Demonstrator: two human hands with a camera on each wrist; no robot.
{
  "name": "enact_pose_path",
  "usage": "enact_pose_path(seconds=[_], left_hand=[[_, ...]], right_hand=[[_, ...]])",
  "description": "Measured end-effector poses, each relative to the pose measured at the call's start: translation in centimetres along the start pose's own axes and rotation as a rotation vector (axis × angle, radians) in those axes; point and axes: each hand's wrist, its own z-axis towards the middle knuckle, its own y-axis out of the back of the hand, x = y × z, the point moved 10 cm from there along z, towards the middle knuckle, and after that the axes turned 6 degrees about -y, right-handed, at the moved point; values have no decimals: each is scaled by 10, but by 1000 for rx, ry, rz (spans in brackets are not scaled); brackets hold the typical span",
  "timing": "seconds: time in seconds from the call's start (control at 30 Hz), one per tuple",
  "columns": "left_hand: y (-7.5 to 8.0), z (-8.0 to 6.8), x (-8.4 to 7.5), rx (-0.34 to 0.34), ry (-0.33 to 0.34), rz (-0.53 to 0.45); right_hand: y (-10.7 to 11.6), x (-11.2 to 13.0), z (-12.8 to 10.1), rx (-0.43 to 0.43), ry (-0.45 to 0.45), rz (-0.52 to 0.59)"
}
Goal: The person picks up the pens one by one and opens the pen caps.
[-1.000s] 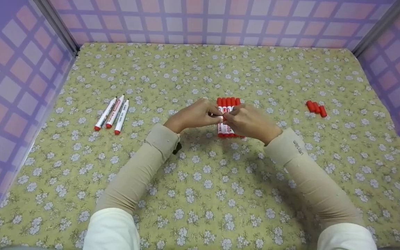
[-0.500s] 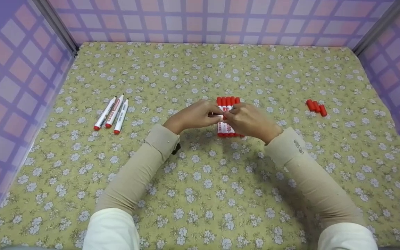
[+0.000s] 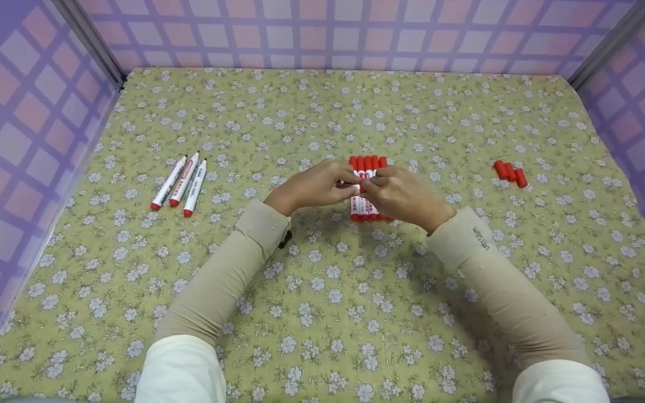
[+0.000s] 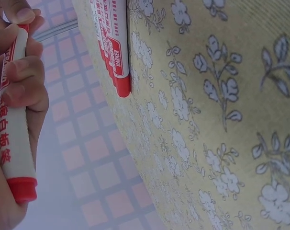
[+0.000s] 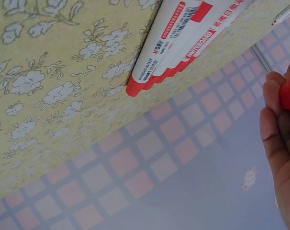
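Both hands meet over the middle of the floral cloth (image 3: pixel 322 313). My left hand (image 3: pixel 340 188) curls round a white whiteboard marker (image 4: pixel 11 139) with a red end, seen close in the left wrist view. My right hand (image 3: pixel 373 189) pinches a small red piece, apparently the cap (image 5: pixel 288 93), at that marker's tip. Right beneath the hands a row of several red-capped markers (image 3: pixel 366 163) lies side by side on the cloth, partly hidden by the fingers. The same row of markers (image 4: pixel 114 52) shows in the left wrist view, and the row of markers (image 5: pixel 178 43) in the right wrist view.
Three white markers (image 3: pixel 180 182) with red ends lie together at the left. A small cluster of loose red caps (image 3: pixel 510 173) lies at the right. Purple-and-pink checked walls (image 3: pixel 322 33) close in the cloth at the back and both sides.
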Motion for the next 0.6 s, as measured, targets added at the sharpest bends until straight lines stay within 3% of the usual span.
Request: enact_pose_path(seconds=[0.23, 0.6], left_hand=[[2, 0, 3, -11, 4, -96], [-1, 1, 8, -9, 24, -155]], right_hand=[[4, 6, -1, -65, 47, -45], [-2, 8, -5, -24, 72, -112]])
